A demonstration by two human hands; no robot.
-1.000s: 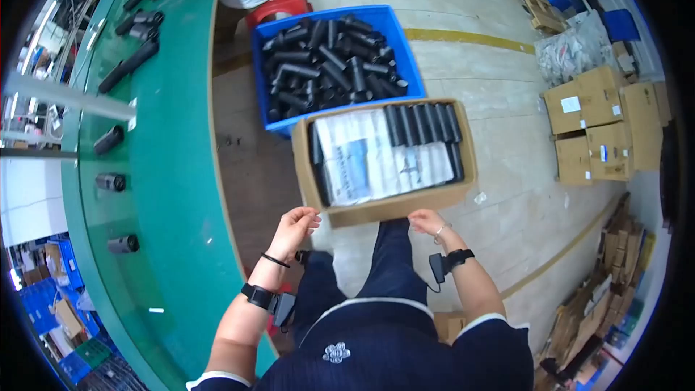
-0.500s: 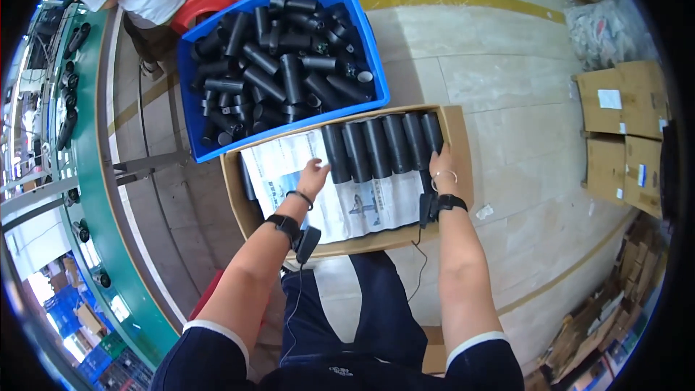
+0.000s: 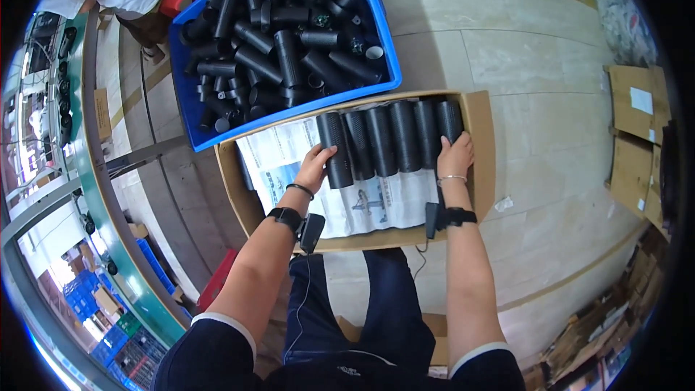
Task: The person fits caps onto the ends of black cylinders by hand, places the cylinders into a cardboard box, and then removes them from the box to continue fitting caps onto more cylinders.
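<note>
Two hands (image 3: pixel 313 168) touch black cylinders (image 3: pixel 381 142), pale floor (image 3: pixel 539 141) beyond.

The person is wearing a dark navy short-sleeved shirt (image 3: pixel 304 378), and white trim (image 3: pixel 474 355) is edging each sleeve. A small pale emblem (image 3: pixel 348 371) is showing on the chest. Dark blue trousers (image 3: pixel 394 304) are covering the legs. A black band (image 3: pixel 300 190) is circling the left wrist, a pale bracelet (image 3: pixel 453 178) the right. Each forearm is carrying a black strap (image 3: pixel 460 216) with a black box (image 3: pixel 312 234) and thin cable (image 3: pixel 307 289).

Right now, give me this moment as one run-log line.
left hand: on row's leftmost black tube; right hand: at rightmost tube; cardboard box: tube row, printed paper; blue bin: jumbled black tubes
</note>
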